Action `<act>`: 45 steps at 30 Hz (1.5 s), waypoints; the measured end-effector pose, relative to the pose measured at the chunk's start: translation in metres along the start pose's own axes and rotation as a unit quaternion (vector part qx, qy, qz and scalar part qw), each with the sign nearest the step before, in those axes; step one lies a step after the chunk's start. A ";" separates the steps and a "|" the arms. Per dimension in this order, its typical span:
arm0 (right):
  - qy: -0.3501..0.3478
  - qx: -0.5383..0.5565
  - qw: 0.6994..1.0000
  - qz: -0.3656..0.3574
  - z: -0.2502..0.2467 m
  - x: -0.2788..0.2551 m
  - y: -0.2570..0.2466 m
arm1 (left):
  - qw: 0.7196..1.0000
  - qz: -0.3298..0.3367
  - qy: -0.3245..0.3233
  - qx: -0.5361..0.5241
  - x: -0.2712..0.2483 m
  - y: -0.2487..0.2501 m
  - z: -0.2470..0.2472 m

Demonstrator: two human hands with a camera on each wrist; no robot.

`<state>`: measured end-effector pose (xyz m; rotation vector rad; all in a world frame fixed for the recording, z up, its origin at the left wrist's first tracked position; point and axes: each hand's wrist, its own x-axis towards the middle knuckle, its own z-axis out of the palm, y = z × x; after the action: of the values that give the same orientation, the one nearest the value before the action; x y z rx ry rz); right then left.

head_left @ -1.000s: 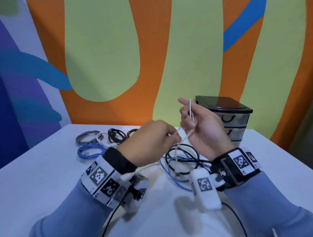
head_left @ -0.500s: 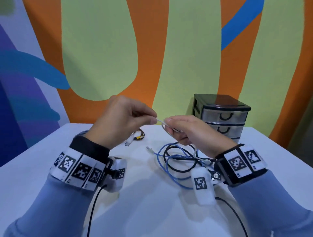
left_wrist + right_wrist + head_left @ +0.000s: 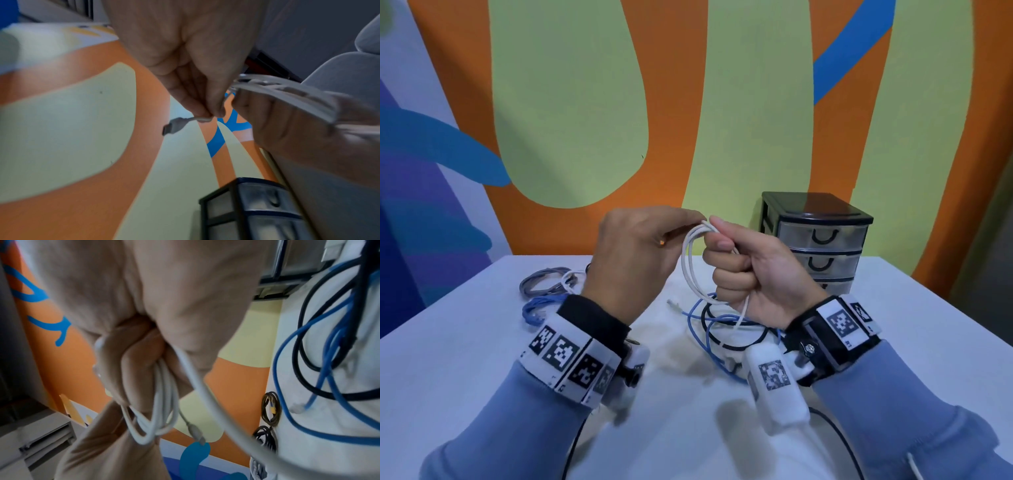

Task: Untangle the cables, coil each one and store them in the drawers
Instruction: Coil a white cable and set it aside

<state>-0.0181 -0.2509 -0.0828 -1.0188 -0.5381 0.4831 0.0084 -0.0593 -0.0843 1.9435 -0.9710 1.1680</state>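
A thin white cable (image 3: 690,270) hangs in loops above the table between both hands. My right hand (image 3: 743,270) grips the loops in a fist, and the bundled white cable (image 3: 164,395) shows under its curled fingers. My left hand (image 3: 640,250) pinches the cable's end near the top of the loops; the white plug (image 3: 174,125) sticks out past its fingertips. Below the hands a blue cable (image 3: 702,329) and a black cable (image 3: 736,342) lie tangled on the white table (image 3: 465,359). The black-framed drawer unit (image 3: 818,240) stands at the back right, its drawers closed.
Coiled cables lie at the back left of the table: a grey coil (image 3: 541,282), a blue coil (image 3: 537,308) and a white one (image 3: 571,277). Two dark coils (image 3: 269,408) show in the right wrist view. A painted wall rises behind the table.
Both hands have come up together; the white cable, earlier pulled taut between them, now hangs in loops from my right fist, with my left hand close at the top.
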 end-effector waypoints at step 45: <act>0.364 -0.325 0.837 -0.249 -0.036 0.008 0.003 | 0.870 -0.323 -0.031 -0.372 0.006 0.017 -0.001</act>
<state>0.0106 -0.2686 -0.0986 -1.5357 -0.2427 -0.6045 -0.0044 -0.0688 -0.0759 1.4650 -0.5795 0.2686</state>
